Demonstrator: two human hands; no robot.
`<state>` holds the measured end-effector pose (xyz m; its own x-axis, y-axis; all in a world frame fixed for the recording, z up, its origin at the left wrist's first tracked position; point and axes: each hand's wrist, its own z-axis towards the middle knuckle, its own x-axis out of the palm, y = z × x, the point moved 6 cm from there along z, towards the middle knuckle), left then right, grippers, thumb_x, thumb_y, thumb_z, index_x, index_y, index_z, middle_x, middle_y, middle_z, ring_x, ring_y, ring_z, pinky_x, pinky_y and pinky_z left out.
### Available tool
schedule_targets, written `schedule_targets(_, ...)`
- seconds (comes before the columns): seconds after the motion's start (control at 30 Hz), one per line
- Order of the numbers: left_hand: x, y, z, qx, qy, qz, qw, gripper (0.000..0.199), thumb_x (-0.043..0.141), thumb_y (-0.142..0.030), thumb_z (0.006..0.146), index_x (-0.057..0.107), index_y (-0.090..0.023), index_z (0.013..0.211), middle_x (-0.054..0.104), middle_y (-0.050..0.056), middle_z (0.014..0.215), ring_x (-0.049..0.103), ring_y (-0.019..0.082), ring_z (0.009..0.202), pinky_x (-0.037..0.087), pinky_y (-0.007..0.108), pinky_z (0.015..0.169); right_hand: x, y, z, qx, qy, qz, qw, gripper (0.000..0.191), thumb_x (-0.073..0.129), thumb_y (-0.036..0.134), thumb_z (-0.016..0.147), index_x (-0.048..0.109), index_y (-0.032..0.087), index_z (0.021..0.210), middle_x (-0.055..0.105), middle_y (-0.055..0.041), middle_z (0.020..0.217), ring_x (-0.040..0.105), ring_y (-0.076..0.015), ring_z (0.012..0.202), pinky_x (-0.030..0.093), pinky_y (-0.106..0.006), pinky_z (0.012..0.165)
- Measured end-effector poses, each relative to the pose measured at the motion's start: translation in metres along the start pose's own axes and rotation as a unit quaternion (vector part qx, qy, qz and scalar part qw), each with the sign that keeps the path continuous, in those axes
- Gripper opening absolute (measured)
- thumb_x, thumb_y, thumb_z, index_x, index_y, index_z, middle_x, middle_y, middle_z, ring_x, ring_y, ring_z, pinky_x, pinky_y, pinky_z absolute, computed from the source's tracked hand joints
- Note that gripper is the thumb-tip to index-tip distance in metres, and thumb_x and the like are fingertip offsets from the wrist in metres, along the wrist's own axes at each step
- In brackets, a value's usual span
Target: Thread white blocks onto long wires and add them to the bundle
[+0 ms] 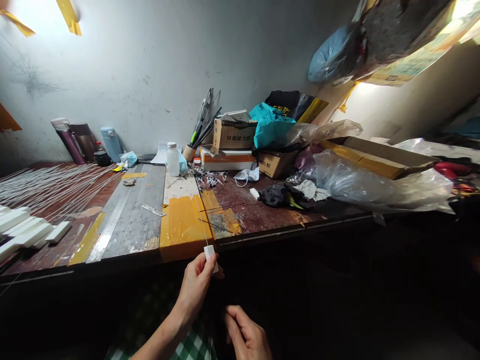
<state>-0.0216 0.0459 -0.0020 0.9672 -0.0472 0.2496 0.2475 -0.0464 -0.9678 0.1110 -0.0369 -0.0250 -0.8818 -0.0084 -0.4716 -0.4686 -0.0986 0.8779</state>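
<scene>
My left hand [197, 280] is closed around a small white block [209, 251] in front of the table edge. From the block's far end a thin rod [203, 225] runs up over the orange-taped part of the table [180, 225]. Lower and to the right is my right hand [247, 332], apart from the block, with its thumb and fingers pinched together. Whether anything sits between those fingertips is too dark to see.
White blocks [22, 232] with long thin rods [63, 187] lie at the left. A metal ruler [112, 225] lies near the middle. Behind stand a white bottle [173, 160], cardboard boxes [232, 134] and thermoses [69, 142]. Plastic bags [345, 177] crowd the right.
</scene>
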Motion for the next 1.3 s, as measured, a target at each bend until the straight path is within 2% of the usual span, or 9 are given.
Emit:
schedule_targets(0.1, 0.003, 0.011, -0.002, -0.017, 0.013, 0.014, 1.000, 0.041, 0.054, -0.054, 0.086, 0.057, -0.014, 0.076, 0.059, 0.004, 0.067, 0.055, 0.018, 0.065, 0.041, 0.028, 0.064, 0.002, 0.009, 0.014, -0.025, 0.012, -0.005, 1.000, 0.032, 0.040, 0.040, 0.096, 0.063, 0.019, 0.087, 0.056, -0.0002, 0.064, 0.050, -0.0130, 0.056, 0.040, -0.020, 0.053)
schedule_targets(0.2, 0.006, 0.019, -0.003, -0.026, 0.015, 0.012, 0.999, 0.043, 0.055, -0.055, 0.085, 0.056, -0.014, 0.072, 0.056, 0.003, 0.065, 0.050, 0.015, 0.060, 0.038, 0.026, 0.058, 0.002, 0.019, 0.028, -0.049, 0.004, -0.012, 0.999, 0.032, 0.037, 0.036, 0.096, 0.062, 0.019, 0.085, 0.057, -0.0014, 0.065, 0.051, -0.0135, 0.055, 0.040, -0.021, 0.052)
schedule_targets(0.4, -0.002, 0.017, 0.003, -0.020, -0.015, -0.012, 1.000, 0.044, 0.059, -0.056, 0.081, 0.054, -0.014, 0.069, 0.050, 0.000, 0.063, 0.043, 0.013, 0.059, 0.034, 0.024, 0.055, 0.009, 0.027, 0.044, -0.062, 0.005, -0.015, 0.998, 0.030, 0.037, 0.035, 0.096, 0.062, 0.019, 0.089, 0.057, -0.0003, 0.063, 0.054, -0.0138, 0.055, 0.040, -0.021, 0.053)
schedule_targets(0.47, -0.005, 0.015, 0.005, -0.022, -0.020, -0.010, 1.000, 0.043, 0.060, -0.055, 0.081, 0.056, -0.013, 0.069, 0.051, 0.000, 0.063, 0.043, 0.013, 0.060, 0.034, 0.023, 0.056, 0.011, 0.025, 0.046, -0.044, 0.005, -0.011, 0.999, 0.024, 0.043, 0.035, 0.094, 0.060, 0.019, 0.091, 0.059, 0.0002, 0.066, 0.053, -0.0128, 0.054, 0.040, -0.021, 0.052)
schedule_targets(0.6, -0.012, 0.012, 0.003, -0.030, -0.031, -0.009, 0.999, 0.044, 0.060, -0.054, 0.081, 0.057, -0.012, 0.069, 0.053, 0.001, 0.063, 0.045, 0.014, 0.061, 0.035, 0.023, 0.058, 0.013, 0.025, 0.049, -0.041, 0.002, 0.005, 0.999, 0.022, 0.046, 0.033, 0.093, 0.058, 0.019, 0.082, 0.061, -0.0014, 0.074, 0.054, -0.0124, 0.060, 0.041, -0.020, 0.055)
schedule_targets(0.83, -0.024, 0.005, -0.003, -0.023, -0.048, 0.017, 0.998, 0.043, 0.061, -0.054, 0.080, 0.057, -0.013, 0.069, 0.052, 0.000, 0.061, 0.044, 0.013, 0.059, 0.033, 0.023, 0.055, 0.021, 0.035, 0.049, -0.041, 0.042, 0.024, 0.998, 0.027, 0.043, 0.032, 0.094, 0.061, 0.018, 0.081, 0.055, 0.0010, 0.064, 0.050, -0.0116, 0.058, 0.038, -0.019, 0.054)
schedule_targets(1.0, -0.023, 0.008, -0.007, -0.028, -0.044, 0.025, 0.998, 0.044, 0.060, -0.055, 0.081, 0.058, -0.013, 0.068, 0.052, 0.001, 0.061, 0.044, 0.013, 0.059, 0.033, 0.023, 0.055, 0.024, 0.035, 0.046, -0.010, 0.064, 0.039, 0.997, 0.021, 0.048, 0.034, 0.092, 0.061, 0.018, 0.087, 0.056, 0.0014, 0.066, 0.047, -0.0107, 0.054, 0.035, -0.019, 0.050)
schedule_targets(1.2, -0.016, 0.015, -0.005, -0.032, -0.020, 0.007, 0.999, 0.044, 0.058, -0.055, 0.083, 0.058, -0.013, 0.070, 0.054, 0.001, 0.064, 0.045, 0.014, 0.059, 0.035, 0.024, 0.055, 0.021, 0.028, 0.044, -0.002, 0.078, 0.031, 0.996, 0.037, 0.038, 0.040, 0.096, 0.065, 0.016, 0.091, 0.051, 0.0017, 0.059, 0.047, -0.0120, 0.052, 0.034, -0.021, 0.049)
schedule_targets(1.3, -0.015, 0.014, -0.004, -0.032, -0.019, 0.004, 0.999, 0.043, 0.058, -0.054, 0.083, 0.058, -0.013, 0.071, 0.054, 0.001, 0.066, 0.046, 0.014, 0.061, 0.035, 0.024, 0.056, 0.019, 0.028, 0.042, -0.011, 0.072, 0.037, 0.997, 0.034, 0.038, 0.040, 0.096, 0.063, 0.017, 0.097, 0.056, 0.0004, 0.062, 0.052, -0.0132, 0.056, 0.038, -0.021, 0.053)
